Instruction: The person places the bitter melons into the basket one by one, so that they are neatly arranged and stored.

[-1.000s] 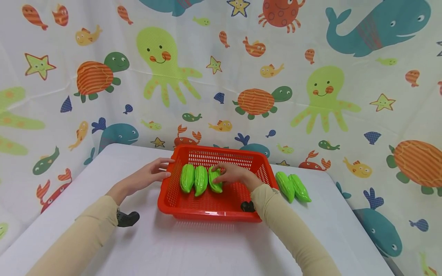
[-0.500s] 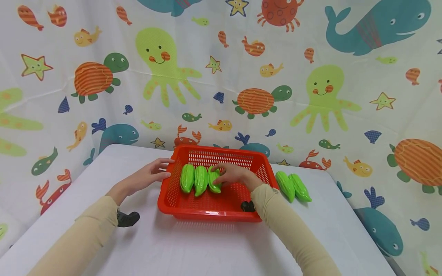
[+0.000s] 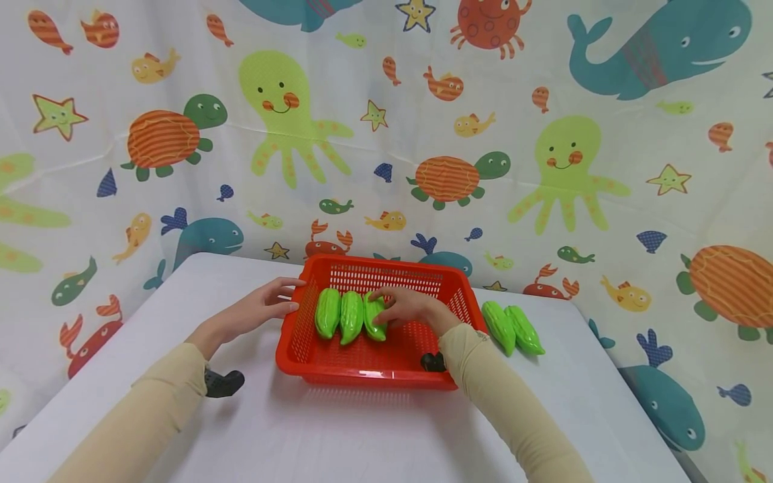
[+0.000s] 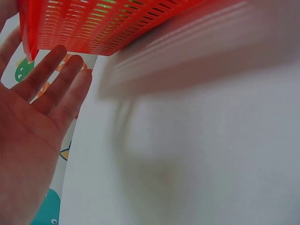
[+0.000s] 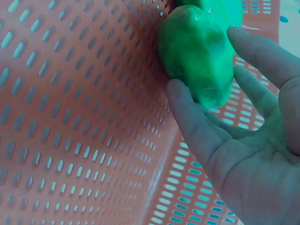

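In the head view, a red plastic basket (image 3: 374, 377) with slotted walls holds three bright green ridged bitter melons, lying side by side. The left (image 3: 328, 313) and middle melons (image 3: 351, 318) lie untouched. My right hand (image 3: 410, 305) reaches into the basket and holds the third melon (image 3: 373, 318), its fingers over the top. In the right wrist view, thumb and fingertips stand at either side of this melon's end (image 5: 199, 56). My left hand (image 3: 266, 303) rests at the basket's left rim; the left wrist view shows several of its fingers (image 4: 70, 96) extended beside the slotted wall.
Two more green bitter melons, one (image 3: 499, 327) nearer the basket and another (image 3: 525, 330), lie on the white table (image 3: 338, 443) right of the basket. A curtain (image 3: 386, 147) printed with sea animals hangs behind. Dark wrist-camera parts (image 3: 223, 384) show under the left wrist.
The third melon has shifted slightly left, closer to the middle one, under my right hand. My left hand has stayed at the rim.
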Available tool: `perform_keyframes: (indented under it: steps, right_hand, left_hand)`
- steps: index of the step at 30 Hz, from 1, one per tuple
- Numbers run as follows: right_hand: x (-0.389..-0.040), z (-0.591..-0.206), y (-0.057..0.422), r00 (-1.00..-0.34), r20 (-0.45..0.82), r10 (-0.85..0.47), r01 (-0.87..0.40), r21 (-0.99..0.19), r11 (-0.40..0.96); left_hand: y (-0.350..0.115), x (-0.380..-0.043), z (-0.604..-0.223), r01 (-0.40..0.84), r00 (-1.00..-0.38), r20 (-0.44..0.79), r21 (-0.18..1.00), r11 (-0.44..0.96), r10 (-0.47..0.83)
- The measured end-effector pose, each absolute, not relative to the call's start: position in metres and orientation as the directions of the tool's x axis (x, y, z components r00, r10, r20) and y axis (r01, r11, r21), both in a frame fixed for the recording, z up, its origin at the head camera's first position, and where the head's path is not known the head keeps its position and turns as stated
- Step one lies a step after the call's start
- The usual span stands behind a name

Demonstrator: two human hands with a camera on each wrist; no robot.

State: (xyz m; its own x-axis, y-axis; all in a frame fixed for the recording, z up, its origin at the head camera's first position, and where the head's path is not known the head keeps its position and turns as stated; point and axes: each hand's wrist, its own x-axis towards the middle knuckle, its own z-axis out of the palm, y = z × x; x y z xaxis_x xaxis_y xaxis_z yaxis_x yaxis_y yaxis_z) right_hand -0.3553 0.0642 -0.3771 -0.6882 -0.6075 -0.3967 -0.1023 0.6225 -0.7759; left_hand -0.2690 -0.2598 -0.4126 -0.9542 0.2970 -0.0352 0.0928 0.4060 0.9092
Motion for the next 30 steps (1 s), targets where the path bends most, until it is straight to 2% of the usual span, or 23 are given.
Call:
perform_keyframes:
  steps: [11,18,25,30]
  right_hand:
    - [-0.36,-0.379,0.065,-0.711,-0.396,-0.581,-0.075,-0.778,0.624]
    - [-0.359,-0.373,0.066,-0.763,-0.365,-0.534,-0.072,-0.773,0.63]
    - [-0.353,-0.36,0.068,-0.825,-0.356,-0.439,-0.068,-0.709,0.702]
    - [-0.352,-0.35,0.075,-0.846,-0.314,-0.431,-0.089,-0.714,0.695]
  left_hand:
    - [-0.261,-0.27,-0.413,0.088,-0.955,-0.042,0.907,0.412,0.295]
    - [-0.261,-0.269,-0.413,0.083,-0.956,-0.045,0.905,0.418,0.289]
    - [-0.261,-0.271,-0.414,0.083,-0.954,-0.048,0.906,0.415,0.296]
    - [-0.261,-0.271,-0.413,0.089,-0.953,-0.043,0.905,0.415,0.299]
